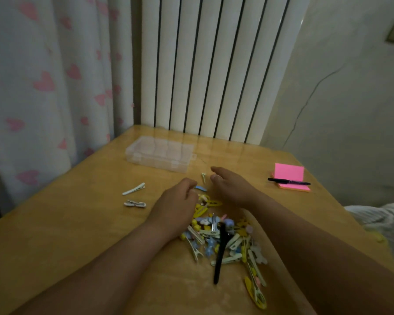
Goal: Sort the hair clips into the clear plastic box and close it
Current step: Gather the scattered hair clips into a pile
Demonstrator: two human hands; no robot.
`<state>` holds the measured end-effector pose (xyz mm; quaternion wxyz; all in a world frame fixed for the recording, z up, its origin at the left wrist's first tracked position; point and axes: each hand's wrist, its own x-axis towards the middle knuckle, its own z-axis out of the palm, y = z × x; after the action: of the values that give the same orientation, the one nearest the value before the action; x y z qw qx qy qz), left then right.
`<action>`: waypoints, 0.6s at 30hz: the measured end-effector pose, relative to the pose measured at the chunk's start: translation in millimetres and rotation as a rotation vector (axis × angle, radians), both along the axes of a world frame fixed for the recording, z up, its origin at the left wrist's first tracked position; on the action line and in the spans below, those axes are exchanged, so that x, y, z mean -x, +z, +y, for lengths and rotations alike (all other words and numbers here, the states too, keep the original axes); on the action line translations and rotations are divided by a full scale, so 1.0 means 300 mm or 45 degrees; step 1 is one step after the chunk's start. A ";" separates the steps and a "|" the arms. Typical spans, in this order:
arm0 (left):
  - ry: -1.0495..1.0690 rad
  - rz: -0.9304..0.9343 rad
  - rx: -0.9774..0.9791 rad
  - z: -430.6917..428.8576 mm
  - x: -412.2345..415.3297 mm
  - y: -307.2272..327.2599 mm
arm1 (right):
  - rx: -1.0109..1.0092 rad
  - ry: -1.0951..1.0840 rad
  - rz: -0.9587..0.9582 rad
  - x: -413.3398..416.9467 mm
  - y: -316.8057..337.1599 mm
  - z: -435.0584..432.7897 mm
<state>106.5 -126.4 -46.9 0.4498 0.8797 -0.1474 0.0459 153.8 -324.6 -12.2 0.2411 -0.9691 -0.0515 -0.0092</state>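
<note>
ok, left hand knuckles-up over far-left edge of pile, fingers curled under; can't tell if pinching anything. right hand just right of it, fingers fairly straight, thumb apart, gripping nothing; low over table, touching or not unclear.

pale clip lying between the two sets of fingertips, touching neither. blue clip right at left fingertips, partly hidden by them.

pile mostly between the forearms, on the body side of both hands: yellow, blue and white clips jumbled together, long black clip lying across the top.

far white clip and near white clip left of left hand, apart from pile and from each other.

box beyond left fingertips, near far table edge, well apart from both hands, lid looks down, latch tab on its right end.

pink notes with pen laid across, well right of right hand.
</note>
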 end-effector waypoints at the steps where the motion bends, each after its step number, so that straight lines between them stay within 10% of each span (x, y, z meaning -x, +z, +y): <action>1: 0.034 -0.008 0.041 0.007 -0.008 0.000 | 0.020 0.015 0.031 -0.033 -0.001 0.013; 9: 0.121 0.022 0.101 0.019 -0.047 -0.004 | -0.056 0.289 0.058 0.048 -0.049 0.072; 13: -0.013 0.055 -0.258 -0.001 -0.032 -0.001 | -0.288 0.396 0.206 0.226 -0.023 0.020; 18: -0.238 0.117 -0.216 0.006 0.012 0.019 | -0.422 0.143 -0.022 0.342 0.002 -0.066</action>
<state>103.0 -124.5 -41.2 0.3824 0.8981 -0.2114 -0.0491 51.1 -344.5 -11.7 0.3974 -0.9115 -0.1053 -0.0123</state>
